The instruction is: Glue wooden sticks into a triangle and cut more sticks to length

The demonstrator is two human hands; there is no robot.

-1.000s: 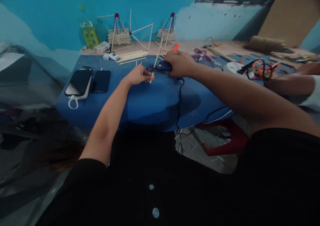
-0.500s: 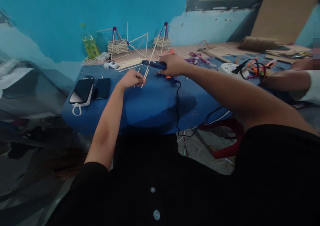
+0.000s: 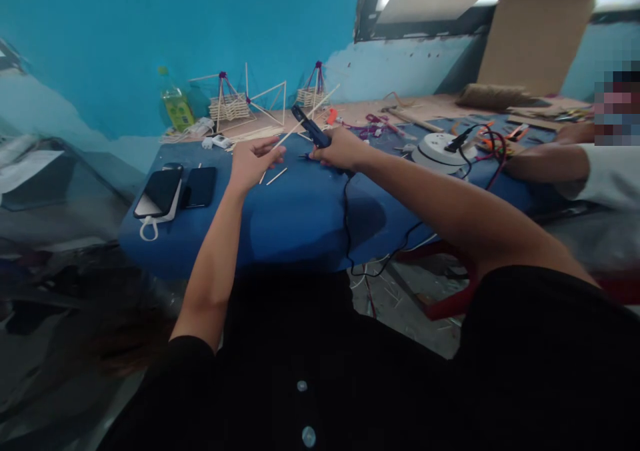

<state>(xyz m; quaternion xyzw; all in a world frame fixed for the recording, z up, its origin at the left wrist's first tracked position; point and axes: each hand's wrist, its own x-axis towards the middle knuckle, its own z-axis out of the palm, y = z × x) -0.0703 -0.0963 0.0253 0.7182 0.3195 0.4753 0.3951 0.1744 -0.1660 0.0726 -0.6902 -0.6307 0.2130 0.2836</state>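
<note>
My right hand (image 3: pixel 341 150) grips a dark blue glue gun (image 3: pixel 310 126) over the blue table (image 3: pixel 300 211), its nozzle tilted up toward the far left; a black cord (image 3: pixel 346 224) hangs from it over the table's front edge. My left hand (image 3: pixel 253 160) is raised just left of the gun, fingers pinched on a long thin wooden stick (image 3: pixel 306 119) that slants up to the right past the nozzle. Two short sticks (image 3: pixel 275 176) lie on the table under my hands.
Two phones (image 3: pixel 175 188) lie at the table's left. Stick frame models (image 3: pixel 235 101), a green bottle (image 3: pixel 173 108) and a stick bundle stand at the back. A white round socket reel (image 3: pixel 440 151) with cables sits to the right, near another person's arm (image 3: pixel 545 161).
Both hands have lifted off the table. The glue gun tipped from lying level to pointing up-left, and my left hand raised the long stick. The camera view tilted upward.
</note>
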